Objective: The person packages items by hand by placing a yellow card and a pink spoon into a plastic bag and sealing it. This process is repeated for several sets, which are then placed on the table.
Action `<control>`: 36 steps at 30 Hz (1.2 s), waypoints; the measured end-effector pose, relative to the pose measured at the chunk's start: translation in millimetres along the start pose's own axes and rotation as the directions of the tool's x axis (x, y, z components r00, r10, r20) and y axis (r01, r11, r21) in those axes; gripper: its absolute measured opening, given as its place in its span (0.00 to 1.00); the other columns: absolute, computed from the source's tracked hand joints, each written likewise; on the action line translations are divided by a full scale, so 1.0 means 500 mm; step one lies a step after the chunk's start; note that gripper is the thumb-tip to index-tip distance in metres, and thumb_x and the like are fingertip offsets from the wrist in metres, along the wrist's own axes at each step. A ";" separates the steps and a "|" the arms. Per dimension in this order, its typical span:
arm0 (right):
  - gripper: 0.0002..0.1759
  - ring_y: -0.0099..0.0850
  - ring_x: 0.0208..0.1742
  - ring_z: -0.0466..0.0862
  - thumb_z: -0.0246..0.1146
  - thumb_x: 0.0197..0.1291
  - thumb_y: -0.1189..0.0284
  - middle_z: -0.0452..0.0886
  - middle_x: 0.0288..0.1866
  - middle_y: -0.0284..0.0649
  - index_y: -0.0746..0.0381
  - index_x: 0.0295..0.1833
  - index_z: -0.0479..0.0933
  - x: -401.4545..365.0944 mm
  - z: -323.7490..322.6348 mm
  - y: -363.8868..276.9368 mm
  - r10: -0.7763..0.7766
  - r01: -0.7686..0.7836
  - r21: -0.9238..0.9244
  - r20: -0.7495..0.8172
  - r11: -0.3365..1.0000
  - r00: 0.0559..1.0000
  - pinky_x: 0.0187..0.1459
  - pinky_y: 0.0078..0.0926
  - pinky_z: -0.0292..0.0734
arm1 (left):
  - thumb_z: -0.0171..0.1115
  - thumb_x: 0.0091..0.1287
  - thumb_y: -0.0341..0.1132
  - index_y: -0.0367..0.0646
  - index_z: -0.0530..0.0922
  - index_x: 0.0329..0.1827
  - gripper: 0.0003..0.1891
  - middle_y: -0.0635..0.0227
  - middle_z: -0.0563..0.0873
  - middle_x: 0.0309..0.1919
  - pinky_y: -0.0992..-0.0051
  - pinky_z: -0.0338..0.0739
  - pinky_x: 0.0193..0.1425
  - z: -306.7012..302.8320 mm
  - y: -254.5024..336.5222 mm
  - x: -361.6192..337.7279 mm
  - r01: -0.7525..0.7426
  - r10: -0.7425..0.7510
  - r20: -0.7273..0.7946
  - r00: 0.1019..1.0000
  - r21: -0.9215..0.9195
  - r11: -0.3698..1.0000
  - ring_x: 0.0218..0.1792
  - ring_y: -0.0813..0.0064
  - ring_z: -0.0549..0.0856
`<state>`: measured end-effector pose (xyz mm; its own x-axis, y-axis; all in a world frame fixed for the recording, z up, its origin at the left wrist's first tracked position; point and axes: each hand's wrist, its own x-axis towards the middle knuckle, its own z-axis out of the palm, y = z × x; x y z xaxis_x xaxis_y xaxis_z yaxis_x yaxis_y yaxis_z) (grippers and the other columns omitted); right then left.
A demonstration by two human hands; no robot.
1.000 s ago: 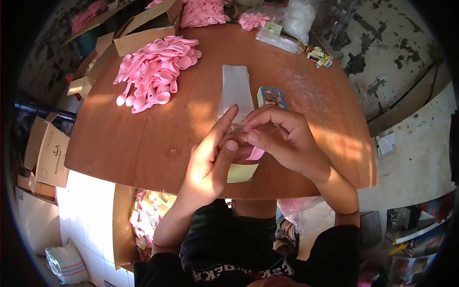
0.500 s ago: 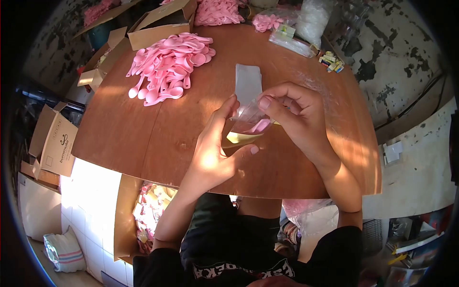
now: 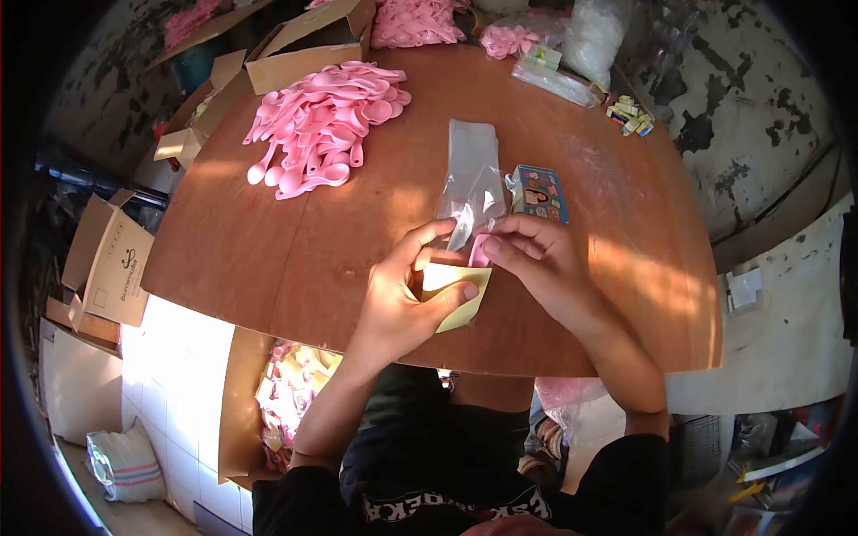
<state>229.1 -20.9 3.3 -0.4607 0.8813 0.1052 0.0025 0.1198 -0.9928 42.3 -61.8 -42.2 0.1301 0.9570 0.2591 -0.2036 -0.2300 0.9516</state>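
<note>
My left hand (image 3: 398, 299) grips a pale yellow card (image 3: 458, 290), its thumb lying across the front. Just above the card, my right hand (image 3: 552, 268) pinches a pink spoon (image 3: 480, 251) between thumb and fingertips. Only a short part of that spoon shows; its remainder is hidden by the card and fingers. Clear plastic bags (image 3: 472, 147) lie flat on the table beyond my hands, with crinkled film near my left fingertips. A blue printed packet (image 3: 541, 193) lies just past my right hand.
A heap of pink spoons (image 3: 326, 121) covers the table's (image 3: 268, 241) back left. Behind it stands an open carton (image 3: 308, 62). Plastic packs (image 3: 559, 80) and small yellow-and-white boxes (image 3: 631, 116) sit at the back right. Below the left edge is a box of packed pieces (image 3: 286, 384).
Both hands have come lower, toward me. The yellow card now stands upright in my left hand, and my right hand has moved down onto the pink spoon. The blue packet has come into view.
</note>
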 end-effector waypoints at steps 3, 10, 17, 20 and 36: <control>0.13 0.26 0.48 0.85 0.63 0.67 0.75 0.85 0.45 0.42 0.73 0.52 0.77 -0.002 0.003 0.006 0.050 -0.049 0.025 -0.032 0.998 0.998 0.53 0.21 0.81 | 0.66 0.67 0.27 0.28 0.71 0.62 0.23 0.58 0.85 0.47 0.78 0.82 0.47 -0.007 0.006 0.002 -0.060 0.053 -0.064 0.997 -0.122 0.991 0.44 0.77 0.86; 0.13 0.26 0.47 0.86 0.64 0.66 0.74 0.86 0.44 0.42 0.72 0.52 0.78 -0.005 0.006 0.026 0.076 -0.072 0.105 -0.028 0.992 0.997 0.49 0.21 0.82 | 0.60 0.71 0.26 0.30 0.80 0.48 0.08 0.59 0.87 0.39 0.75 0.81 0.47 -0.037 0.004 0.013 -0.068 0.067 -0.119 0.991 0.000 0.998 0.41 0.71 0.88; 0.12 0.26 0.46 0.86 0.65 0.65 0.76 0.85 0.45 0.43 0.71 0.51 0.80 -0.005 0.006 0.040 0.071 -0.058 0.162 -0.076 0.985 0.995 0.48 0.20 0.83 | 0.64 0.70 0.29 0.29 0.81 0.48 0.11 0.60 0.89 0.38 0.79 0.82 0.43 -0.041 0.007 0.013 -0.070 0.069 -0.153 0.986 -0.004 0.998 0.38 0.76 0.88; 0.12 0.26 0.46 0.86 0.65 0.65 0.77 0.85 0.46 0.43 0.72 0.51 0.79 -0.007 0.001 0.058 0.036 -0.024 0.136 -0.090 0.990 0.995 0.49 0.21 0.83 | 0.64 0.68 0.26 0.31 0.82 0.49 0.09 0.62 0.88 0.38 0.78 0.80 0.44 -0.050 0.007 0.008 -0.048 0.054 -0.147 0.988 0.046 0.998 0.38 0.76 0.87; 0.08 0.23 0.42 0.83 0.61 0.65 0.84 0.84 0.44 0.41 0.70 0.47 0.81 -0.002 -0.010 0.073 -0.138 0.134 0.058 0.078 0.989 0.987 0.45 0.20 0.80 | 0.64 0.65 0.20 0.33 0.85 0.45 0.07 0.61 0.88 0.38 0.80 0.76 0.42 -0.080 0.003 0.004 -0.085 0.095 -0.074 0.993 0.129 0.988 0.36 0.80 0.84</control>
<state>233.9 -15.1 -32.7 -0.5245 0.8180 0.2363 -0.1103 0.2099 -0.9715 3.4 -53.1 -46.7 0.0379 0.9414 0.3352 -0.0870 -0.3311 0.9396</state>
